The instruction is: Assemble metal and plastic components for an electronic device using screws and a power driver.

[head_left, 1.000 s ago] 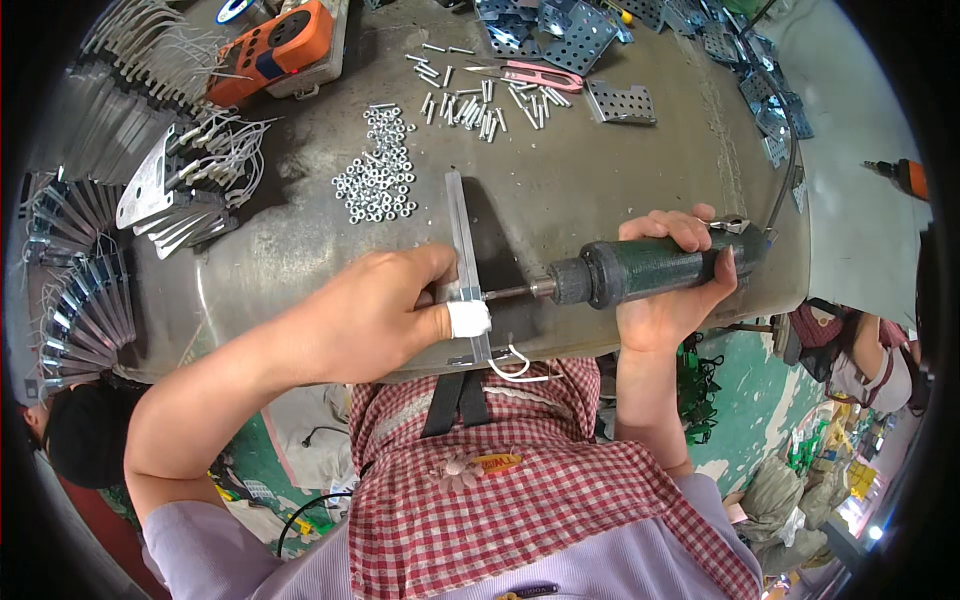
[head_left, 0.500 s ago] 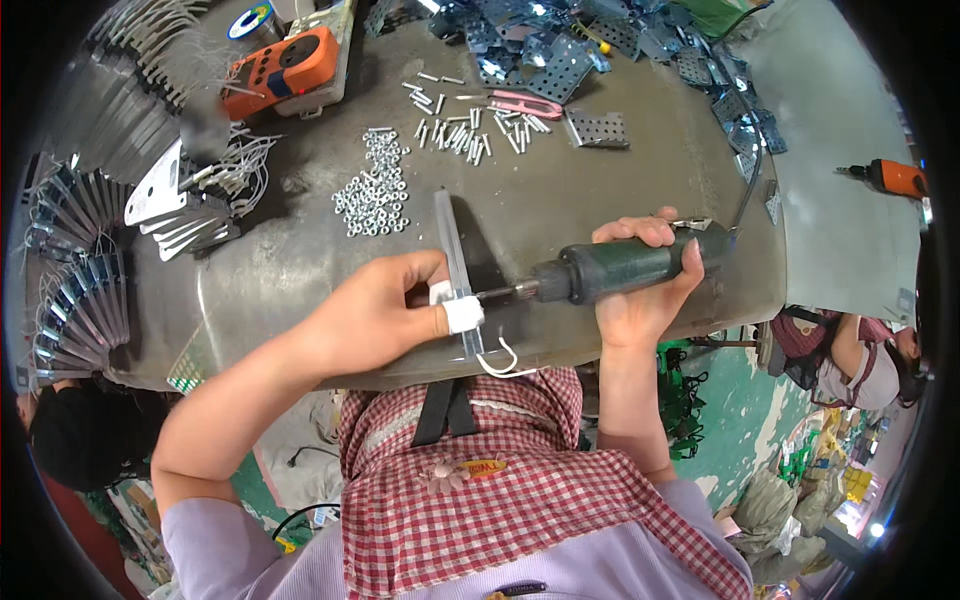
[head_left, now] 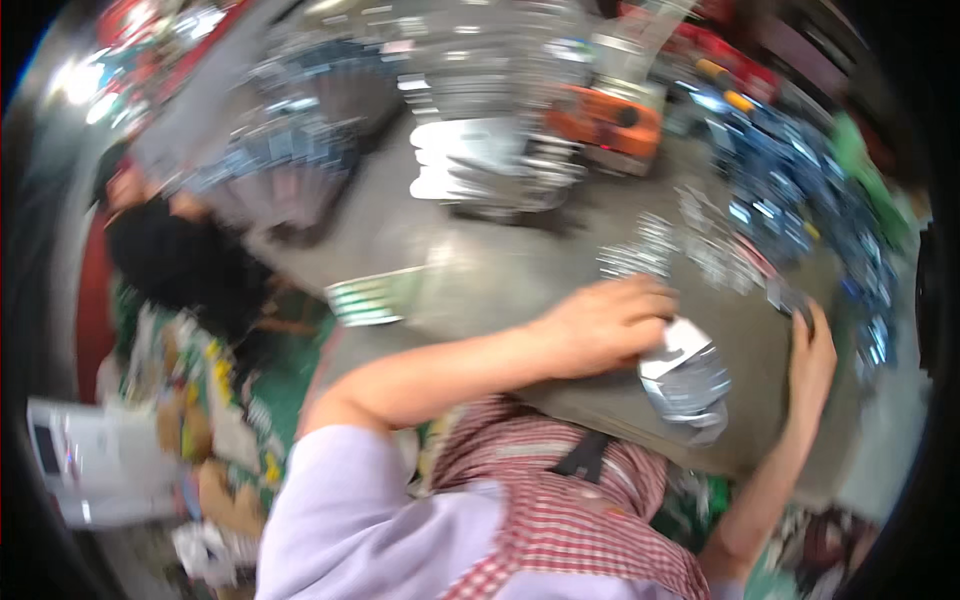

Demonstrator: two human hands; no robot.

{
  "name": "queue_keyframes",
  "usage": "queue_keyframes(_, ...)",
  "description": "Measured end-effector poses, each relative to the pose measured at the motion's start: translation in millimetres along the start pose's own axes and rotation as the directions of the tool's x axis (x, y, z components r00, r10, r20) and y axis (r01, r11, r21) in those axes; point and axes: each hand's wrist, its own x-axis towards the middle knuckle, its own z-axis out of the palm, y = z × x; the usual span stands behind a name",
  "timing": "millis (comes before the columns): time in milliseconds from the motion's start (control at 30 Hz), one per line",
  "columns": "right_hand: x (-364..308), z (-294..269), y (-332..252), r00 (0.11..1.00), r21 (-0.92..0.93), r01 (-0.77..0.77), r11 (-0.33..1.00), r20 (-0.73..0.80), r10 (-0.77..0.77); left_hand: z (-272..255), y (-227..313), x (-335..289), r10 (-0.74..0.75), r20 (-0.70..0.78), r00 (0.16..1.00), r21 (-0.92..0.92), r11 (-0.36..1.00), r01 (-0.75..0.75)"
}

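Observation:
Motion smears this view. My left hand [head_left: 605, 325] is over the table's front part, fingers curled closed. At its fingertips is a blurred white-and-grey piece [head_left: 690, 385] with a glossy, see-through look; its exact shape is lost in the smear. My right hand [head_left: 815, 350] reaches forward on the right, fingers pointing away from me. Its fingertips are beside a small grey metal plate [head_left: 785, 297]; whether they touch it is unclear. The driver cannot be made out.
Nuts [head_left: 640, 250] and screws [head_left: 715, 240] lie ahead of my left hand. Behind them stand stacked white pieces [head_left: 465, 165] and an orange device [head_left: 605, 128]. Blue-grey metal plates [head_left: 770, 180] heap at the far right. Another person's dark head [head_left: 180, 260] shows at the left.
The whole view has swung toward the left. My right hand has left the dark green power screwdriver, which was at the strip in my left hand, and reaches farther forward.

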Motion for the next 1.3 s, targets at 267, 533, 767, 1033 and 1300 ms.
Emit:
queue_keyframes(267,10,31,56,0.998,0.103,-0.041,0.994,0.041,0.037,-198,-44,-138,-0.135,-0.972,0.192,0.091,0.537,0.839)
queue_keyframes(533,-14,20,29,0.999,0.245,0.018,0.969,-0.045,-0.008,-252,-81,-202,-0.147,-0.970,0.194,0.128,0.371,0.920)
queue_keyframes(767,-60,6,-38,0.953,0.195,0.045,0.980,0.287,-0.101,-239,-77,-215,-0.237,-0.971,-0.036,-0.107,0.293,0.950)
queue_keyframes(1033,-67,13,-35,0.977,0.275,0.002,0.962,0.205,-0.061,-224,-88,-219,-0.249,-0.923,0.292,0.277,0.096,0.956)
queue_keyframes(1300,-67,16,-27,0.971,0.283,-0.062,0.957,0.239,-0.008,-223,-86,-217,-0.313,-0.921,0.234,0.190,0.166,0.968)
